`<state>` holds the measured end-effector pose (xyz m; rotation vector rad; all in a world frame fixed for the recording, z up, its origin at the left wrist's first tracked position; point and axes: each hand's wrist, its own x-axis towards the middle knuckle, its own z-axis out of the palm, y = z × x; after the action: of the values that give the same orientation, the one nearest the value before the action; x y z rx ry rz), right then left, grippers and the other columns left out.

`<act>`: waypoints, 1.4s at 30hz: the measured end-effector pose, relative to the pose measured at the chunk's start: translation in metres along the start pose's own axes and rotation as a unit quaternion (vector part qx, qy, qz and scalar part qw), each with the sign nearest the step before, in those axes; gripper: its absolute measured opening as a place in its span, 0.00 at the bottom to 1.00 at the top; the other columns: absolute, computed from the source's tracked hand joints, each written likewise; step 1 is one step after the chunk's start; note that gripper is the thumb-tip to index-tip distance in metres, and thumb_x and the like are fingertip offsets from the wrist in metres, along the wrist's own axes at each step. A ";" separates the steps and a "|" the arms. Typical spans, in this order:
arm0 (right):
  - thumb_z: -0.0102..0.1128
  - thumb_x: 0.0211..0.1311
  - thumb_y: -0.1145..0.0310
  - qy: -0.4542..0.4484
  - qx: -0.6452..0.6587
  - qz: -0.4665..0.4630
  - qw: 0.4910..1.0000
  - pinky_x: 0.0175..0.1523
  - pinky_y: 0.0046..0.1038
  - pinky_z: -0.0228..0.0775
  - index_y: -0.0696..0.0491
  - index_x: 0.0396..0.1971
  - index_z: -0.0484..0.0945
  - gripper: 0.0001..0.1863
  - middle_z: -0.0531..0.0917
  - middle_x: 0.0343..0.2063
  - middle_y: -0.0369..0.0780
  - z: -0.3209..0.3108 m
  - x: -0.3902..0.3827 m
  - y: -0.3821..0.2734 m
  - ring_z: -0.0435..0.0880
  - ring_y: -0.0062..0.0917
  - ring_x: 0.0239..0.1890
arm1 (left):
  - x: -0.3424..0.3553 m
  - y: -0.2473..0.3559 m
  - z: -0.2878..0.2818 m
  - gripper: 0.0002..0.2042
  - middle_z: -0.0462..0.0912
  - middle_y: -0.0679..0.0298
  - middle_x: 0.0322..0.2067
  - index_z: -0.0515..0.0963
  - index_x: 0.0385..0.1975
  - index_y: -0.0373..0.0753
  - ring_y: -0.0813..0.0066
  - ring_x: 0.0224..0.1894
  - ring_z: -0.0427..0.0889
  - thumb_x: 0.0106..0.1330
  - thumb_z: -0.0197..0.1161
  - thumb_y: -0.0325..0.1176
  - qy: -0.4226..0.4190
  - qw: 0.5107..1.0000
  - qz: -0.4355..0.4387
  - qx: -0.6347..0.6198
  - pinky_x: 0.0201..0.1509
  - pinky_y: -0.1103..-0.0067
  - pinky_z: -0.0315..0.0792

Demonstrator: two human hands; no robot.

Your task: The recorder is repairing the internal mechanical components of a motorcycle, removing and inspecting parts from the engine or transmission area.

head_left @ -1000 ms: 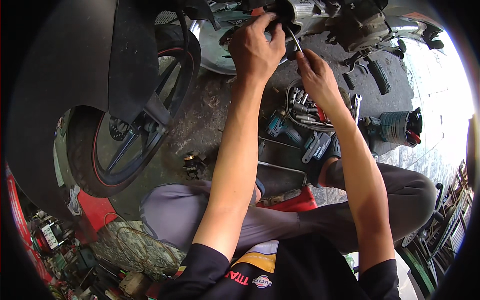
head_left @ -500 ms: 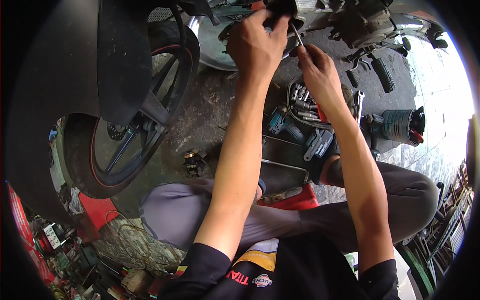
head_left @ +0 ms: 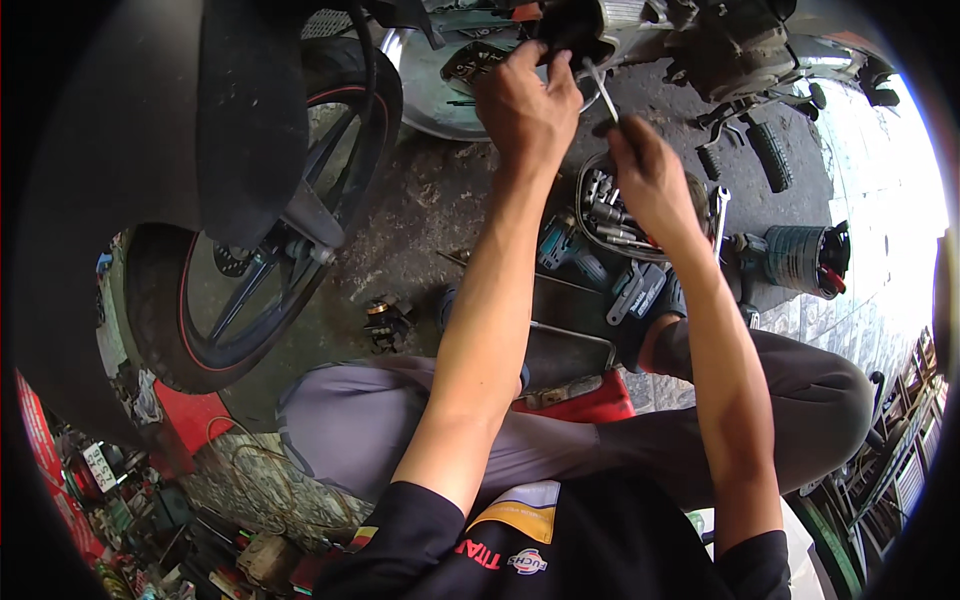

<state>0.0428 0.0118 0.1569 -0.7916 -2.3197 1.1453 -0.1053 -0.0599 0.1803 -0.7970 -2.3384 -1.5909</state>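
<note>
At the far side, the right hand [head_left: 650, 165] pinches a slim metal tool [head_left: 604, 92] between thumb and curled fingers; its gripped end is hidden inside the fist. The tool slants far and leftward to a black part [head_left: 574, 28], where I can't make out whether its tip touches. The left hand [head_left: 530, 108] is raised just beside that part, thumb and forefinger slightly apart; whether they pinch anything, I cannot tell. The engine [head_left: 738, 50] is cut off above, and the right forearm partly covers the socket tray [head_left: 581, 215].
</note>
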 end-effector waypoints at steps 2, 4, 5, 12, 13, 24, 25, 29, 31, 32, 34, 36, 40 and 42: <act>0.57 0.72 0.65 -0.040 0.004 0.012 0.999 0.47 0.46 0.74 0.59 0.45 0.79 0.12 0.84 0.37 0.57 0.006 -0.018 0.025 0.82 0.57 0.45 | -0.002 0.000 0.002 0.10 0.86 0.48 0.27 0.86 0.32 0.33 0.46 0.31 0.86 0.61 0.71 0.35 0.002 1.000 -0.029 -0.001 0.37 0.63 0.76; 0.57 0.72 0.64 -0.112 -0.033 0.048 0.992 0.48 0.46 0.74 0.59 0.46 0.79 0.13 0.85 0.38 0.57 0.016 -0.039 0.049 0.83 0.55 0.47 | -0.004 0.000 0.002 0.10 0.86 0.49 0.27 0.86 0.31 0.33 0.46 0.31 0.86 0.62 0.72 0.36 0.021 1.000 -0.015 -0.001 0.37 0.63 0.76; 0.57 0.72 0.64 -0.155 -0.047 0.088 0.983 0.49 0.46 0.74 0.59 0.46 0.80 0.14 0.85 0.39 0.58 0.021 -0.050 0.058 0.83 0.55 0.48 | -0.004 0.000 0.001 0.11 0.86 0.49 0.26 0.86 0.31 0.33 0.46 0.31 0.86 0.62 0.72 0.36 0.022 1.000 -0.014 0.003 0.36 0.63 0.76; 0.59 0.68 0.63 -0.328 -0.161 0.137 0.921 0.53 0.48 0.73 0.58 0.45 0.83 0.15 0.85 0.40 0.57 0.042 -0.089 0.087 0.84 0.53 0.49 | -0.002 0.002 0.007 0.08 0.85 0.47 0.24 0.85 0.31 0.32 0.45 0.29 0.85 0.63 0.71 0.32 0.030 0.998 -0.027 -0.045 0.35 0.63 0.75; 0.59 0.68 0.63 -0.336 -0.171 0.138 0.916 0.53 0.48 0.73 0.58 0.45 0.83 0.15 0.85 0.40 0.57 0.042 -0.091 0.090 0.84 0.53 0.49 | -0.002 0.000 0.008 0.08 0.85 0.47 0.24 0.85 0.31 0.32 0.45 0.29 0.85 0.63 0.71 0.32 0.028 0.997 -0.038 -0.055 0.35 0.63 0.75; 0.59 0.70 0.58 -0.345 -0.194 0.141 0.907 0.54 0.47 0.72 0.58 0.46 0.83 0.18 0.85 0.42 0.57 0.038 -0.110 0.117 0.83 0.52 0.51 | -0.007 -0.007 0.009 0.10 0.82 0.48 0.21 0.81 0.27 0.36 0.44 0.28 0.84 0.65 0.68 0.35 0.021 1.000 -0.013 -0.006 0.32 0.59 0.74; 0.58 0.70 0.60 -0.340 -0.193 0.133 0.911 0.54 0.47 0.73 0.58 0.47 0.83 0.17 0.85 0.42 0.57 0.039 -0.110 0.114 0.83 0.52 0.51 | -0.007 -0.007 0.008 0.10 0.82 0.48 0.21 0.81 0.27 0.36 0.44 0.28 0.84 0.65 0.68 0.36 0.021 1.000 -0.001 0.010 0.32 0.59 0.74; 0.58 0.71 0.61 -0.248 -0.138 0.115 0.952 0.54 0.41 0.74 0.61 0.50 0.81 0.18 0.86 0.42 0.56 0.041 -0.107 0.097 0.85 0.47 0.48 | -0.002 -0.008 0.004 0.11 0.82 0.50 0.20 0.82 0.25 0.39 0.45 0.25 0.84 0.64 0.69 0.39 0.026 0.998 0.046 0.034 0.31 0.58 0.76; 0.59 0.73 0.60 -0.152 -0.041 0.146 0.977 0.53 0.37 0.75 0.63 0.51 0.80 0.20 0.86 0.41 0.55 0.040 -0.105 0.083 0.87 0.41 0.46 | 0.001 -0.010 0.000 0.11 0.82 0.49 0.20 0.83 0.25 0.40 0.46 0.26 0.84 0.63 0.70 0.39 0.007 0.998 0.044 0.038 0.31 0.58 0.76; 0.59 0.74 0.61 -0.135 0.015 0.158 0.978 0.51 0.30 0.73 0.65 0.52 0.79 0.20 0.86 0.39 0.48 0.038 -0.098 0.075 0.84 0.28 0.43 | 0.003 -0.011 -0.001 0.10 0.82 0.50 0.20 0.83 0.25 0.40 0.46 0.26 0.84 0.63 0.70 0.39 0.023 0.997 0.062 0.040 0.31 0.59 0.76; 0.55 0.77 0.63 -0.073 0.079 0.122 0.987 0.43 0.25 0.69 0.64 0.49 0.78 0.17 0.80 0.30 0.37 0.031 -0.086 0.056 0.74 0.18 0.35 | 0.006 -0.013 -0.004 0.10 0.83 0.51 0.20 0.84 0.24 0.40 0.47 0.26 0.84 0.62 0.70 0.39 0.018 0.996 0.072 0.050 0.31 0.60 0.76; 0.53 0.78 0.64 -0.035 0.111 0.083 0.990 0.38 0.23 0.65 0.63 0.47 0.78 0.15 0.75 0.26 0.34 0.025 -0.064 0.034 0.69 0.15 0.32 | 0.011 -0.017 -0.006 0.10 0.84 0.52 0.22 0.85 0.27 0.39 0.47 0.27 0.85 0.61 0.71 0.40 -0.015 0.997 0.067 0.025 0.32 0.62 0.76; 0.51 0.78 0.63 -0.027 0.067 0.078 0.994 0.34 0.24 0.63 0.60 0.51 0.79 0.16 0.75 0.24 0.35 0.012 -0.023 -0.013 0.69 0.16 0.28 | 0.018 -0.023 -0.008 0.10 0.88 0.53 0.28 0.87 0.32 0.37 0.50 0.31 0.88 0.60 0.72 0.38 -0.046 0.995 0.053 -0.070 0.35 0.67 0.78; 0.52 0.78 0.62 -0.022 0.063 0.077 0.995 0.33 0.25 0.64 0.60 0.53 0.79 0.17 0.76 0.24 0.35 0.012 -0.006 -0.033 0.71 0.17 0.26 | 0.020 -0.024 -0.006 0.10 0.89 0.52 0.30 0.88 0.35 0.36 0.53 0.33 0.89 0.60 0.72 0.35 -0.038 0.988 0.051 -0.139 0.38 0.69 0.79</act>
<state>0.0301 -0.0151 0.1759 -0.9193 -2.2279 1.3742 -0.1355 -0.0662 0.1723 -1.0353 -2.1121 -1.8962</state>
